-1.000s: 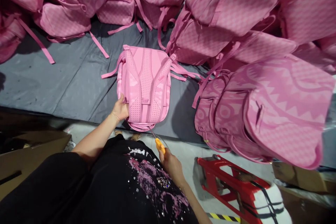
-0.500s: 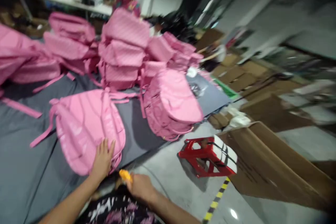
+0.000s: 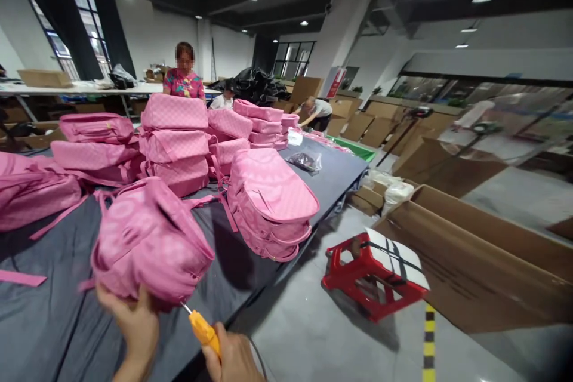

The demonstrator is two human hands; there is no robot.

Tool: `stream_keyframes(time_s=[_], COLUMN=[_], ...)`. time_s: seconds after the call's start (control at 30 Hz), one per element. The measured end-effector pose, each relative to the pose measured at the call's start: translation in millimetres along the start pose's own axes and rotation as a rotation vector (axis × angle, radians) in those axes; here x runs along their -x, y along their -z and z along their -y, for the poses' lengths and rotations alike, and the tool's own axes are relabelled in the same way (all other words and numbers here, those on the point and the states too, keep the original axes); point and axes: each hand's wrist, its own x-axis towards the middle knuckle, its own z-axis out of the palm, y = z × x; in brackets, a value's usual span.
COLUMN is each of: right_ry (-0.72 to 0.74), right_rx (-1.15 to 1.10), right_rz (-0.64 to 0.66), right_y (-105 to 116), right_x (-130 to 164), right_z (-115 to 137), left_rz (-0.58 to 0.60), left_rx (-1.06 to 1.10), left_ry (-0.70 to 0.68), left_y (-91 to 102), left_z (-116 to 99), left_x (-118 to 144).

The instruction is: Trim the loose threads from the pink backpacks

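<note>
A pink backpack [image 3: 147, 245] stands tilted up near the front edge of the grey-covered table [image 3: 244, 292]. My left hand [image 3: 132, 325] grips its lower side, thumb and fingers pressed into the fabric; some fingertips are hidden behind it. In my right hand [image 3: 233, 358] is an orange-handled soldering iron [image 3: 203, 331] with a thin metal tip and a dark cord. Its tip is at the backpack's lower right edge; I cannot tell whether they touch. Another pink backpack [image 3: 273, 197] lies just to the right.
Stacked pink backpacks [image 3: 174, 143] line the far side, with a person [image 3: 184, 80] behind them. A plastic bag [image 3: 305, 161] lies on the table. On the floor at right are a red stool [image 3: 376, 274] and a large cardboard box [image 3: 470, 268]. Another person [image 3: 316, 112] bends farther back.
The near backpack, which lay flat under my open left hand, is now tipped up and gripped. The soldering iron has come up to its edge. My view has levelled and risen.
</note>
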Motion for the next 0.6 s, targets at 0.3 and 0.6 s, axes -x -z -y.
stream_keyframes(time_s=[0.3, 0.6], right_ry=[-0.447, -0.503], right_rx=[-0.167, -0.198], right_rz=[0.512, 0.438], right_y=[0, 4], right_x=[29, 80], right_z=[-71, -100], left_rz=[0.714, 1.085], left_rx=[-0.637, -1.018], left_ry=[-0.002, -0.172], left_y=[114.7, 33.4], left_z=[78, 60], left_x=[87, -4])
